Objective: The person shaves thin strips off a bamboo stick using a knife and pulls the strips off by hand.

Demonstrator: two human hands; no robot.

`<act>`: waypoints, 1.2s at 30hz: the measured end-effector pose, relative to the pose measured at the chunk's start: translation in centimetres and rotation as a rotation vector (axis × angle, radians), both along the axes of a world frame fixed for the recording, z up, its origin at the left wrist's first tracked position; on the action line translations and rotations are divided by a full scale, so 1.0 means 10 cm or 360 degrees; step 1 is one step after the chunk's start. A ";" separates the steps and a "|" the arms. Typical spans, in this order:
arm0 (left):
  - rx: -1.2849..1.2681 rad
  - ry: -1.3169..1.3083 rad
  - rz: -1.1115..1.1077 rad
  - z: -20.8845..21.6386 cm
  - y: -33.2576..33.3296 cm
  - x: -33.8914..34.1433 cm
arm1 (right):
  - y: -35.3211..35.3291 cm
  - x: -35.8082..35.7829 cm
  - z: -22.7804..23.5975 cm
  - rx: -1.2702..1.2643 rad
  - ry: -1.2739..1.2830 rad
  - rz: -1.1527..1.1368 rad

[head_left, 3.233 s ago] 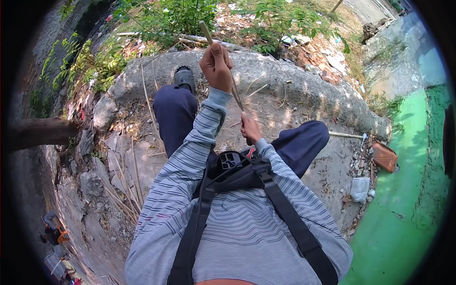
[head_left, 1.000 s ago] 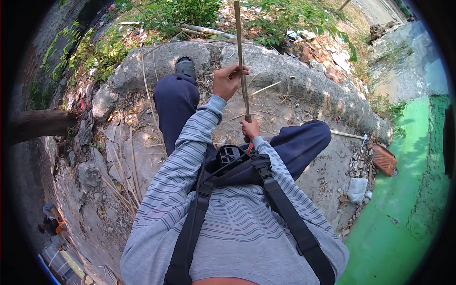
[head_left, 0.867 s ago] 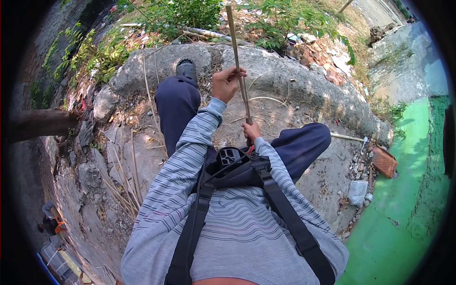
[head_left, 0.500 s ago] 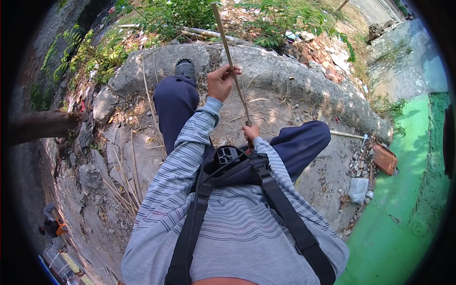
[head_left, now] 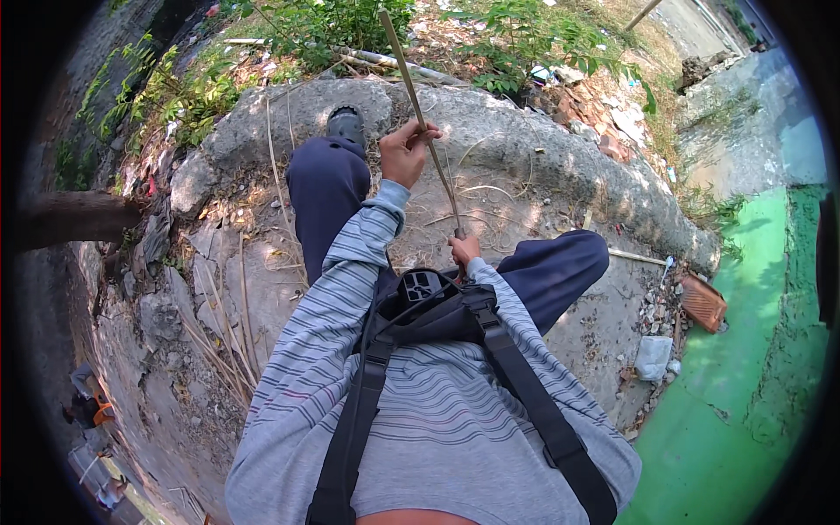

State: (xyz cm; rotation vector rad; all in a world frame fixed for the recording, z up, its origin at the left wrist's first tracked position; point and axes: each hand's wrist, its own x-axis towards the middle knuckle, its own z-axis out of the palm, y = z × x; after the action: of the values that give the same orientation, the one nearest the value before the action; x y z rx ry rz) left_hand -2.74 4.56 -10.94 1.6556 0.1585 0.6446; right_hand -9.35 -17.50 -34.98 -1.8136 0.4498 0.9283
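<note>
"Grey striped sleeves point(head_left: 354, 262) are nearest to me on the feed, with black straps point(head_left: 350, 429) over the shirt."

"Fingers first, please."

"I have the left hand point(head_left: 404, 152) pinching a brown strip point(head_left: 402, 68), thumb and fingertips only as far apart as the strip is thick. The right hand point(head_left: 465, 250) is curled round a dark piece point(head_left: 459, 234), mostly hidden, so I can't tell what it is."

"How does the strip lie?"

"At a slant. One end stands out beyond the left fingers, leaning left; the other runs down to the right fist. A thin sliver point(head_left: 448, 166) shows just right of it, between the hands."

"What's around the fingers?"

"A black pouch point(head_left: 420, 289) at the waist, just nearer to me than the right fingers. One navy knee point(head_left: 328, 175) is left of the left fingers, the other right of the right fingers. A dark shoe point(head_left: 346, 127) is left of the left fingertips, at a stone kerb point(head_left: 525, 140)."

"Farther out?"

"Leafy plants point(head_left: 521, 39) past the left fingers and the kerb. Well right of the right fingers I see an orange-brown tray point(head_left: 703, 302), a white bag point(head_left: 653, 357) and a green floor point(head_left: 726, 394). Farthest, well left of both hands, another person point(head_left: 86, 407)."
</note>
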 end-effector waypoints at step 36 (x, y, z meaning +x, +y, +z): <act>0.0033 -0.0274 -0.0126 0.41 0.25 1.27 | 0.67 1.91 0.27 0.0146 -0.0902 0.0025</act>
State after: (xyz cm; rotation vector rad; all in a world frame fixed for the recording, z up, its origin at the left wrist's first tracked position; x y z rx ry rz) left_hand 9.92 7.11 -6.81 1.6095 -0.0376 0.7266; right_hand 9.77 -10.76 -32.25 -1.8963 0.0346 0.4020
